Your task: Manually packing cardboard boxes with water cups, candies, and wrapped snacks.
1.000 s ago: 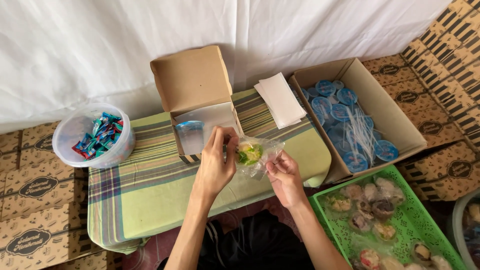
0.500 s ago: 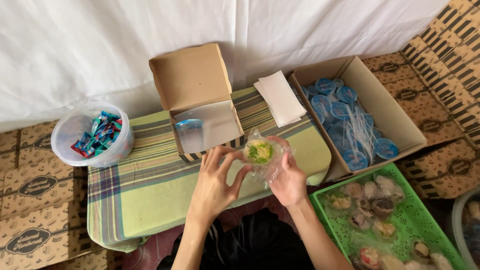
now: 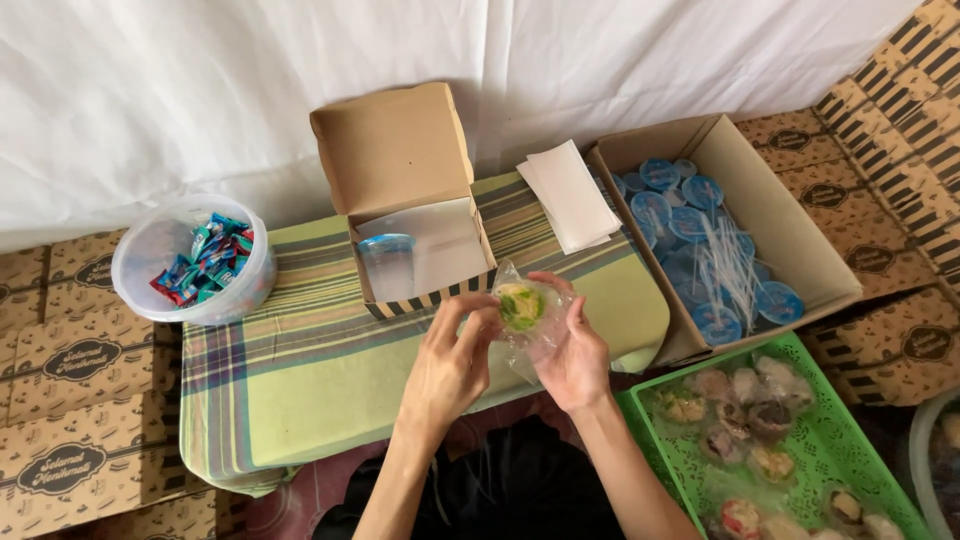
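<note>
While both hands meet over the near edge of the table, they hold a wrapped snack between them.

The left hand point(image 3: 450, 365) pinches the left side of the clear plastic wrapper point(image 3: 535, 330) with thumb and fingertips, and the right hand point(image 3: 578, 355) cups it from below and the right, fingers curled around it. Inside the wrapper sits a round green and yellow snack point(image 3: 521, 305), held just near of the open cardboard box point(image 3: 400, 170), which has a small plastic cup point(image 3: 387, 265) in it. The striped tablecloth point(image 3: 300, 350) covers the low table. Far left stands a clear tub of wrapped sweets point(image 3: 195, 260). A stack of white paper point(image 3: 570, 195) lies to the right of the box, then a carton of blue-lidded cups point(image 3: 690, 230). Near right is a green tray point(image 3: 860, 460) of wrapped snacks.
</note>
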